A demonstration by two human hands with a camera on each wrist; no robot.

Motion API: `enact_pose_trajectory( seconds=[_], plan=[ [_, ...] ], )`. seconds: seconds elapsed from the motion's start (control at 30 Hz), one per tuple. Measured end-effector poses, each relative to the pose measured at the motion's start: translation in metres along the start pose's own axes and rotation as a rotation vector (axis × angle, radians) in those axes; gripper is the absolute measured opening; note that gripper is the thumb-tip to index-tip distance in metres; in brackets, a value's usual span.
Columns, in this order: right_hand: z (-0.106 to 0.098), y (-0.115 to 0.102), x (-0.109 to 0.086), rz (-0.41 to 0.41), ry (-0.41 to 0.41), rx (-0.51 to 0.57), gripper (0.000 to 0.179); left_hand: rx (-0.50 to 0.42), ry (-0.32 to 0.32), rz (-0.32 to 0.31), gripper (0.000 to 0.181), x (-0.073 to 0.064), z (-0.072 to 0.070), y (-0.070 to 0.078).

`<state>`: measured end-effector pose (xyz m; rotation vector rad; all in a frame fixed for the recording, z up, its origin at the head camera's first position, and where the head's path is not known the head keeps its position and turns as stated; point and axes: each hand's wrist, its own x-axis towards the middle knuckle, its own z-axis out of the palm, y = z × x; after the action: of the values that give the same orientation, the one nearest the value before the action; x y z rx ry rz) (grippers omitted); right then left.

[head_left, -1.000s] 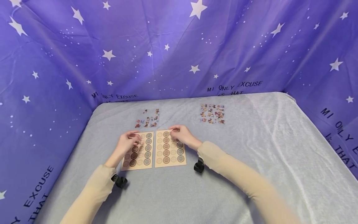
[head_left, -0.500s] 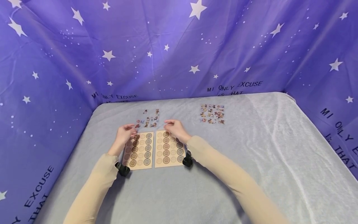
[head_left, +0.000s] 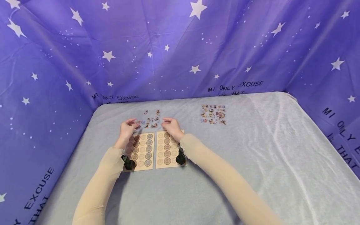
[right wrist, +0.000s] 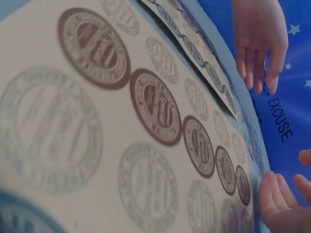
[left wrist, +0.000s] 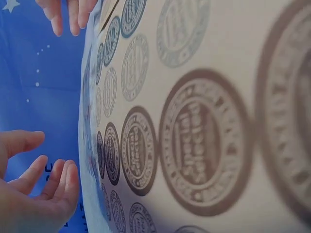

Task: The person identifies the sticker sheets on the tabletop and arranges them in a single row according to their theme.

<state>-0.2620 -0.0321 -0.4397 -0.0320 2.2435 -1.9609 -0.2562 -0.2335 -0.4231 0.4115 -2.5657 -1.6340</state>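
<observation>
My left hand [head_left: 127,130] is over the far left corner of the left sheet of round stickers [head_left: 149,150], its fingertips by the left edge of a clear sheet of small figure stickers [head_left: 149,123]. Opposite it, my right hand [head_left: 173,128] reaches past the far edge of the right sheet of round stickers [head_left: 167,148], near the clear sheet's right side. In the left wrist view the left fingers [left wrist: 53,179] are loosely bent with nothing between them. The right fingers [right wrist: 277,189] look relaxed too, in the right wrist view. Whether either hand touches the clear sheet, I cannot tell.
A second clear sheet of figure stickers [head_left: 213,114] lies farther right on the grey cloth-covered table [head_left: 239,156]. Purple star-print curtains [head_left: 174,47] hang behind and at both sides. Black wrist cameras [head_left: 181,157] hang over the round-sticker sheets.
Both hands have moved away from the round-sticker sheets, forward to the sides of the left clear sheet. The right hand also shifted left. The sheets stay where they were.
</observation>
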Motion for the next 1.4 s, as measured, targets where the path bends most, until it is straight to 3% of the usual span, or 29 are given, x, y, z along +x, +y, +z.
enact_pose_trajectory(
  seconds=[0.03, 0.17, 0.23, 0.27, 0.4, 0.63, 0.67, 0.7, 0.77, 0.8, 0.83, 0.9, 0.93, 1.0, 1.03, 1.07, 1.13, 1.2, 1.33, 1.4],
  plan=[
    [0.003, 0.012, 0.009, -0.042, -0.001, 0.02, 0.033, -0.005, 0.0, -0.003, 0.038, 0.001, 0.0, -0.001],
    [0.012, 0.025, 0.021, -0.028, 0.0, 0.039, 0.034, -0.005, 0.002, -0.031, 0.04, 0.006, -0.001, -0.004],
    [0.015, 0.022, 0.023, -0.008, 0.009, 0.054, 0.035, 0.001, 0.007, -0.041, 0.04, 0.009, -0.001, -0.005],
    [0.014, 0.01, 0.015, 0.034, 0.022, 0.041, 0.036, 0.0, 0.008, -0.045, 0.041, 0.01, -0.002, -0.005],
    [0.014, -0.003, 0.006, 0.03, 0.042, 0.044, 0.038, -0.016, 0.003, -0.059, 0.042, 0.014, -0.003, -0.004],
    [0.016, -0.003, 0.002, 0.04, -0.009, 0.064, 0.043, -0.028, -0.034, -0.081, 0.045, 0.018, -0.003, -0.004],
    [0.016, -0.002, 0.002, 0.043, -0.013, 0.064, 0.044, -0.023, -0.038, -0.09, 0.045, 0.021, -0.002, -0.007],
    [0.017, -0.002, 0.002, 0.044, -0.014, 0.069, 0.044, -0.06, -0.049, -0.056, 0.044, 0.033, -0.003, -0.022],
    [0.018, -0.001, 0.003, 0.049, -0.016, 0.078, 0.044, -0.062, -0.059, -0.06, 0.046, 0.045, -0.002, -0.034],
    [0.018, 0.0, 0.003, 0.052, -0.017, 0.083, 0.045, -0.093, -0.06, -0.024, 0.044, 0.056, -0.001, -0.048],
    [0.019, 0.0, 0.003, 0.059, -0.019, 0.088, 0.045, -0.093, -0.065, -0.041, 0.044, 0.058, -0.001, -0.049],
    [0.02, 0.0, 0.004, 0.059, -0.02, 0.093, 0.045, -0.089, -0.08, -0.04, 0.044, 0.056, -0.002, -0.047],
    [0.019, -0.006, 0.0, 0.07, -0.019, 0.097, 0.045, -0.05, -0.077, -0.082, 0.045, 0.045, -0.002, -0.033],
    [0.019, -0.007, 0.002, 0.09, -0.019, 0.095, 0.046, -0.034, -0.074, -0.099, 0.043, 0.035, -0.002, -0.021],
    [0.019, -0.007, 0.003, 0.093, -0.018, 0.088, 0.046, 0.004, -0.08, -0.14, 0.045, 0.027, -0.002, -0.009],
    [0.02, -0.005, 0.004, 0.095, -0.011, 0.077, 0.046, 0.003, -0.079, -0.134, 0.045, 0.028, -0.002, -0.01],
    [0.025, 0.007, 0.017, 0.09, -0.005, 0.077, 0.048, -0.02, -0.067, -0.124, 0.045, 0.041, 0.0, -0.024],
    [0.033, 0.041, 0.048, 0.076, 0.001, 0.071, 0.048, -0.019, -0.064, -0.13, 0.046, 0.057, 0.002, -0.039],
    [0.048, 0.106, 0.111, 0.081, -0.007, 0.09, 0.047, -0.033, -0.067, -0.127, 0.048, 0.105, 0.006, -0.088],
    [0.052, 0.116, 0.121, 0.103, -0.015, 0.087, 0.047, 0.002, -0.055, -0.138, 0.045, 0.124, 0.007, -0.106]
  ],
)
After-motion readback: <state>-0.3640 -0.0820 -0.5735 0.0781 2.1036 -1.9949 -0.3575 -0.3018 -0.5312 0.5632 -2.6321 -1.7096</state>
